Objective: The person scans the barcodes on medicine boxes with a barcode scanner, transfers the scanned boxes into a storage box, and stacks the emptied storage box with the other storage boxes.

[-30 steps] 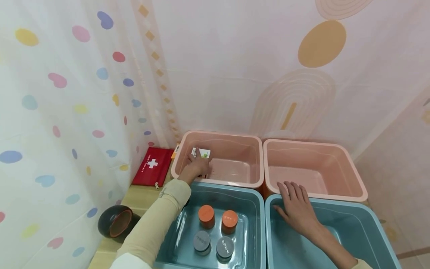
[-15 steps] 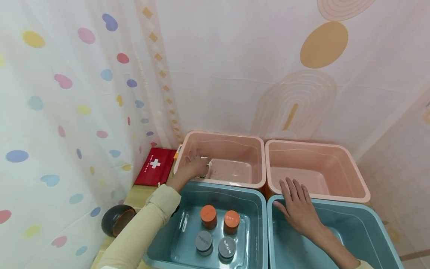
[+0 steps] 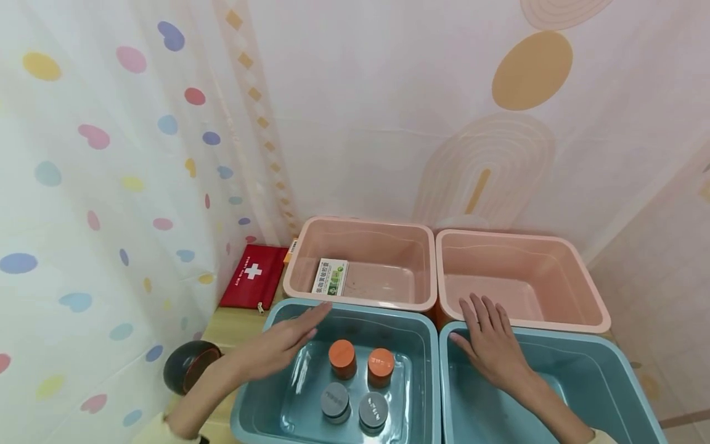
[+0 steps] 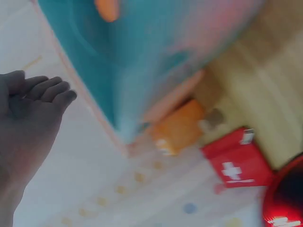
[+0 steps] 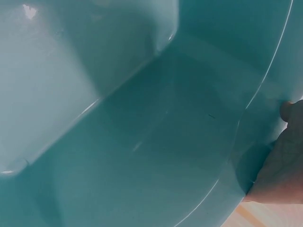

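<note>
My left hand (image 3: 280,346) is over the left part of the near-left blue bin (image 3: 438,370), holding nothing, its fingers extended together. In the left wrist view the hand (image 4: 35,111) shows its palm, with fingers slightly bent. Beyond it, a white and green medicine box (image 3: 330,277) with printed characters lies at the left end of the far-left pink bin (image 3: 388,225). My right hand (image 3: 490,342) rests on the far rim of the near-right blue bin (image 3: 616,364), fingers extended. Two orange-lidded jars (image 3: 342,354) and two grey-lidded jars (image 3: 335,399) stand inside the left blue bin.
A second pink bin (image 3: 577,277) stands at the far right. On the wooden table (image 3: 233,327) at left lie a red first-aid pouch (image 3: 255,275) and a dark round bowl (image 3: 187,365). An orange box (image 4: 180,127) sits beside the left pink bin. A patterned curtain (image 3: 360,123) hangs behind.
My left hand has come out of the far-left pink bin and back toward me over the blue bin. The medicine box now lies uncovered there. The right hand stays in place.
</note>
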Tool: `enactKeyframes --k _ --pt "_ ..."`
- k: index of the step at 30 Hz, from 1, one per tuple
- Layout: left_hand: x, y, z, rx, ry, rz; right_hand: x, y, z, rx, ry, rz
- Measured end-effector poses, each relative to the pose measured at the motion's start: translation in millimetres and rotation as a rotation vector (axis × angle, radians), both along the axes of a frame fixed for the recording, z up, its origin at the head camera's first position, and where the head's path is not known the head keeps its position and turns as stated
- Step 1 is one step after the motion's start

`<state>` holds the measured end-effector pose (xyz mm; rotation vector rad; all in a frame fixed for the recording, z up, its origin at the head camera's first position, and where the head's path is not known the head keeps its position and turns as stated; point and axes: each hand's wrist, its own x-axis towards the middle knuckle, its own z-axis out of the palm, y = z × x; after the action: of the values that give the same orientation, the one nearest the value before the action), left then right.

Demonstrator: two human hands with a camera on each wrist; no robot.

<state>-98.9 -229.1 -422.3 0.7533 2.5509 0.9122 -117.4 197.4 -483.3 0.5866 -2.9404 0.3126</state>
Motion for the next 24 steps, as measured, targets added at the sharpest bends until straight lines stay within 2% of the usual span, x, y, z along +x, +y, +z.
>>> enactKeyframes --k 2,5,9,13,17,24 --pt "11.6 -6.0 -7.0 0.015 -0.057 0.061 0.0 0.2 0.2 -0.002 0.001 0.0" --pt "22.5 -13.0 -19.2 0.061 -0.139 0.13 0.0 0.4 0.3 -0.002 0.0 0.0" --pt "31.3 -15.8 -32.7 0.119 -0.182 0.152 0.0 -0.3 0.6 0.0 -0.003 -0.001" --pt "40.0 -14.5 -40.0 0.144 -0.128 0.157 -0.3 -1.9 0.8 0.001 -0.004 0.002" --pt "50.7 -15.3 -41.8 0.117 -0.041 0.176 -0.1 -2.5 1.2 -0.003 -0.007 0.004" --pt "63.5 -17.7 -50.7 0.072 0.216 0.206 -0.4 -1.2 2.1 0.005 0.011 0.005"
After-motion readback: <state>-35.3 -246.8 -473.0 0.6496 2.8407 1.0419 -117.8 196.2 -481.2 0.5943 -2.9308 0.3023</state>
